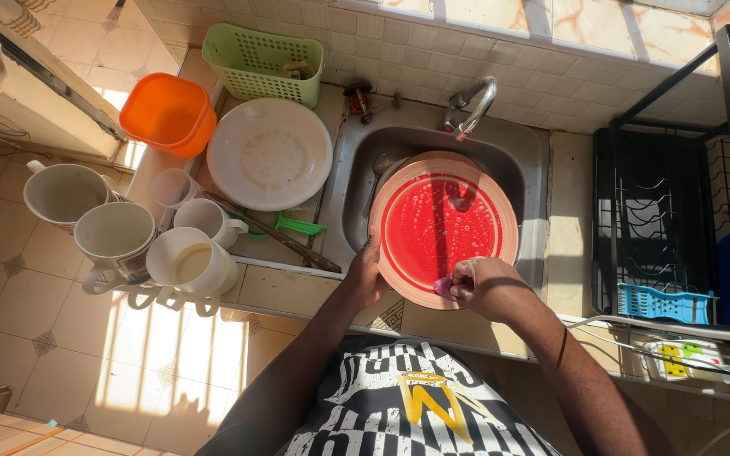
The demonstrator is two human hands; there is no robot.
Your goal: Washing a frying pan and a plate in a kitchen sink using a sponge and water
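Both my hands are on the red plate (443,226), which I hold tilted over the sink (513,169), its soapy face turned up toward me. My left hand (365,277) grips the plate's near-left rim, fingers curled behind it where I can't see them. My right hand (485,287) is closed on a small purple scrubber (443,287) and presses it against the near rim of the plate (only a sliver of the scrubber shows past my fingers, so I can't say what kind it is).

What matters here is that the plate lies straight ahead of both hands, between them and the tap (470,105), with its soapy middle just beyond my right hand; my right is the nearer one to that surface, while my left only steadies the edge. Being round, the plate has no long axis to speak of.

Its far side hides most of the sink basin, though a spoon (378,173) pokes out at the sink's left edge. On the counter to the left sit a white plate (269,154), an orange tub (167,112), a green basket (265,59) and several white mugs (116,236) along the front-left edge. The black drying rack (677,186) at the right end is partly cut off.
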